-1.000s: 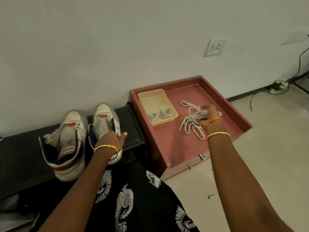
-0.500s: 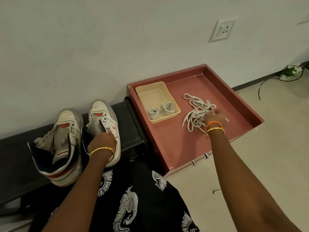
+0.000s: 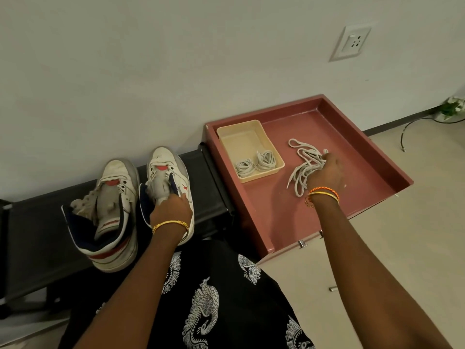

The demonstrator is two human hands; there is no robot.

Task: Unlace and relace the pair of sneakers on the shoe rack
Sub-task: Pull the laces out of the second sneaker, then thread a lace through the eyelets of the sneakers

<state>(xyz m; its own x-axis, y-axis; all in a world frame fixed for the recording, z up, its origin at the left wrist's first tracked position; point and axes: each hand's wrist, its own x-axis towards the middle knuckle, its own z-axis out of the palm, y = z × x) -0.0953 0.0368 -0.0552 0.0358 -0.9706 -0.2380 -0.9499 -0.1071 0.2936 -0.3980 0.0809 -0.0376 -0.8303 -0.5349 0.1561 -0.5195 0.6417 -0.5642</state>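
- Pale wall [image 3: 125,71] runs behind everything we see, with one socket [image 3: 351,42] high on the right; below it a black shoe rack [image 3: 37,227] sits beside a red tray [image 3: 377,157].
- On the rack stand two white sneakers: the left sneaker [image 3: 110,212] stands free, and the right sneaker [image 3: 173,172] is just beside it.
- Our left hand [image 3: 171,207] reaches into the collar of the right sneaker and grips its grey tongue; the fingertips are hidden inside, and so is the heel beneath the wrist.
- Inside the tray, at its far left corner, a cream tub [image 3: 246,137] holds two coiled laces [image 3: 255,161].
- Further right, on the tray floor, lies a loose tangle of laces [image 3: 300,170]; we cannot count its strands.
- Our right hand [image 3: 327,172] is curled over the tangle, gripping a bunch of loops; the fingers are hidden from us.
- We count three bangles: one on the left wrist, two on the right.
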